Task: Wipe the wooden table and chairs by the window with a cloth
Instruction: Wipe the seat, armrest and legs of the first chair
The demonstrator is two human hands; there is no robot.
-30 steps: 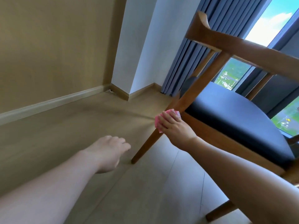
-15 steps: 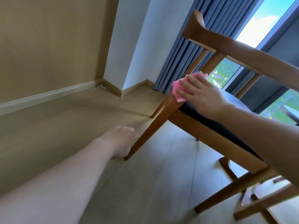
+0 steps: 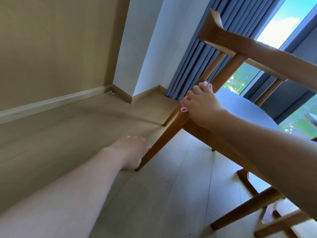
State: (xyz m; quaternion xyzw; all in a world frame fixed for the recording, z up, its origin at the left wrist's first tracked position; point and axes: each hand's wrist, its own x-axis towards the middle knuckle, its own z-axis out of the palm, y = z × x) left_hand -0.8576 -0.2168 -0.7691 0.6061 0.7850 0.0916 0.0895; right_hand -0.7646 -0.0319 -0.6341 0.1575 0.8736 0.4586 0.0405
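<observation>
Pink cloth point(image 3: 184, 109) gripped by right hand point(image 3: 200, 107) against wooden chair point(image 3: 173, 133) post, left hand point(image 3: 132, 152) loosely curled beside its leg, blue curtain point(image 3: 193, 66) behind

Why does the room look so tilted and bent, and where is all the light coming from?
Head view: the wide lens tilts and curves the walls and the chair; daylight pours through the window, nearly white at the sky; the chair throws a soft shadow across the floor; the left hand looks slightly soft.
</observation>
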